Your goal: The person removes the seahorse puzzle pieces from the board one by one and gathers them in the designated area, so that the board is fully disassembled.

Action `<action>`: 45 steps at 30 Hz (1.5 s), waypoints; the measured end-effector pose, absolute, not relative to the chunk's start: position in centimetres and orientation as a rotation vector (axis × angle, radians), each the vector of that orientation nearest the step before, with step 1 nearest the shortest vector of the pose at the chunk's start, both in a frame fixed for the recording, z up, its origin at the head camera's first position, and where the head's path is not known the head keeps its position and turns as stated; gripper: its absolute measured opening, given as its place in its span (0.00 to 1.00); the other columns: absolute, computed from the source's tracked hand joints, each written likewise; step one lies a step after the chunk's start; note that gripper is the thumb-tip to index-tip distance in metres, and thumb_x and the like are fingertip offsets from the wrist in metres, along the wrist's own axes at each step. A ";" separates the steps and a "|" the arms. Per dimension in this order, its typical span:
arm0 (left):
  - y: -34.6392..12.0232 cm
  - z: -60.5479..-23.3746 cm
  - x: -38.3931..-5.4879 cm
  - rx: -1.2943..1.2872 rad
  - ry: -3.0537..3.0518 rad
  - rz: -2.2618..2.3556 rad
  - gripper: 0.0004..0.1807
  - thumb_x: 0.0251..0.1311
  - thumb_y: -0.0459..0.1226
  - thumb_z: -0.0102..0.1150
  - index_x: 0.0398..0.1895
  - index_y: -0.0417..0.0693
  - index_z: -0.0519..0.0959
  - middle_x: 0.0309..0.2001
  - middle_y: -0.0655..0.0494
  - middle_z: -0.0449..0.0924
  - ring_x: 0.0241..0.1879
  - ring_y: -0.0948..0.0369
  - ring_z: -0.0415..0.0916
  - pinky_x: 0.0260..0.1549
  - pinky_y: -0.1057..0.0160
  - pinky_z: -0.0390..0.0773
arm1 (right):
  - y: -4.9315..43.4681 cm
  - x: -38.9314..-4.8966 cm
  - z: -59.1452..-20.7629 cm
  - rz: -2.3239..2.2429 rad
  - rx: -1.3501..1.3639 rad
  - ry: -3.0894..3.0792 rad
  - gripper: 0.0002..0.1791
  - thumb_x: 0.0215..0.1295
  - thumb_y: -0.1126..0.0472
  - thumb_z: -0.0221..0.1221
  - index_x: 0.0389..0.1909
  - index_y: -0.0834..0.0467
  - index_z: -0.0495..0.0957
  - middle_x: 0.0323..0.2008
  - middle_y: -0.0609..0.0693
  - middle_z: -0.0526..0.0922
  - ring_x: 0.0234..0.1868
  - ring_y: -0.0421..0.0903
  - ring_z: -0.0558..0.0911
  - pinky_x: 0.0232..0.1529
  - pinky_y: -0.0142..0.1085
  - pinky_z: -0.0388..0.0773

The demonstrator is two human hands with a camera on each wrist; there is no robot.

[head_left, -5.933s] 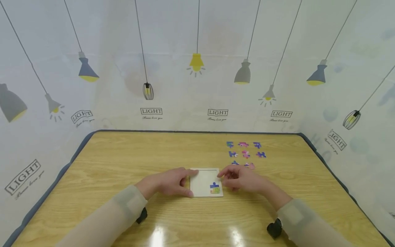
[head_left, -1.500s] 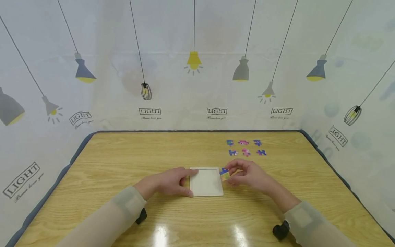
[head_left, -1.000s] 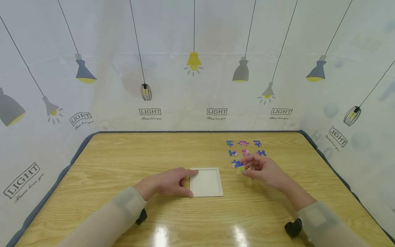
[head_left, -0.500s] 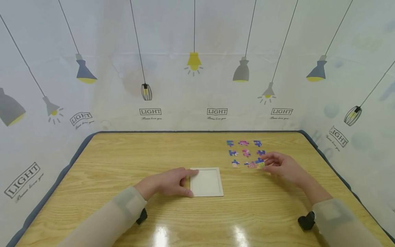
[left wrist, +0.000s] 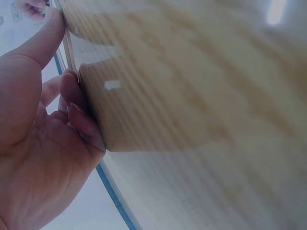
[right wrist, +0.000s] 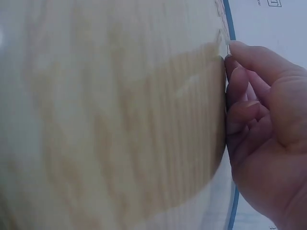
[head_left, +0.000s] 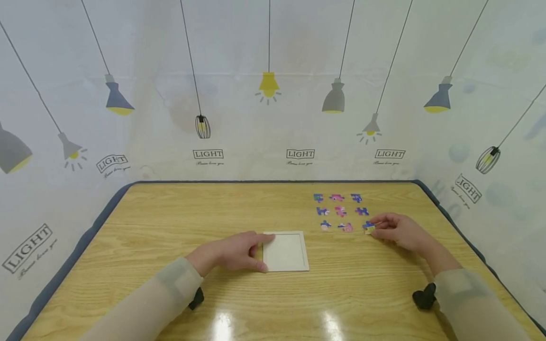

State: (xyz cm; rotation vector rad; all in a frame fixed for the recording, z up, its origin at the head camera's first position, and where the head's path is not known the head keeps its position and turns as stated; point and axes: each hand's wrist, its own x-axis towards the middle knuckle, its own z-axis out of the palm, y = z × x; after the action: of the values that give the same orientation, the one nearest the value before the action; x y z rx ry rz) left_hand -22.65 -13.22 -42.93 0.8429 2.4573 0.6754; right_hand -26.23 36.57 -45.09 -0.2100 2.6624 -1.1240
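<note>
In the head view a shallow white puzzle tray (head_left: 283, 253) lies flat on the wooden table. My left hand (head_left: 234, 251) rests at its left side, index finger over the far left corner and thumb at the near left corner; the left wrist view shows the other fingers bent against the tabletop. Off to the right, my right hand (head_left: 401, 232) pinches a blue and yellow puzzle piece (head_left: 368, 227) by its right side, low at the table surface. In the right wrist view the thumb and fingertips meet at the tabletop, and that puzzle piece (right wrist: 223, 40) shows only as a sliver.
Several pink and blue puzzle pieces (head_left: 340, 211) lie spread in rows beyond the tray, left of and behind my right hand. A dark blue edging (head_left: 273, 181) borders the table (head_left: 192, 208), with a printed white cloth wall (head_left: 251, 128) behind it.
The yellow and blue puzzle piece was in the tray; my right hand has taken it out and carried it right, to the end of the nearest row. My left hand has stayed on the tray.
</note>
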 end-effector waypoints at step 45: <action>-13.1 -43.0 -22.7 0.851 2.462 0.667 0.47 0.71 0.51 0.74 0.87 0.51 0.64 0.39 0.56 0.73 0.37 0.62 0.67 0.42 0.62 0.68 | 36.4 -26.7 -45.7 -1.221 -0.163 2.605 0.27 0.82 0.52 0.64 0.72 0.64 0.75 0.36 0.48 0.76 0.26 0.42 0.73 0.25 0.34 0.71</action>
State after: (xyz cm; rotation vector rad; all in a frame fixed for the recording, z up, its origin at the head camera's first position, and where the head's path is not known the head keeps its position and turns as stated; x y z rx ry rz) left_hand -22.68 -13.08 -42.97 0.8509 2.4624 0.6671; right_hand -26.74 36.35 -45.68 -0.1628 2.6047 -1.2205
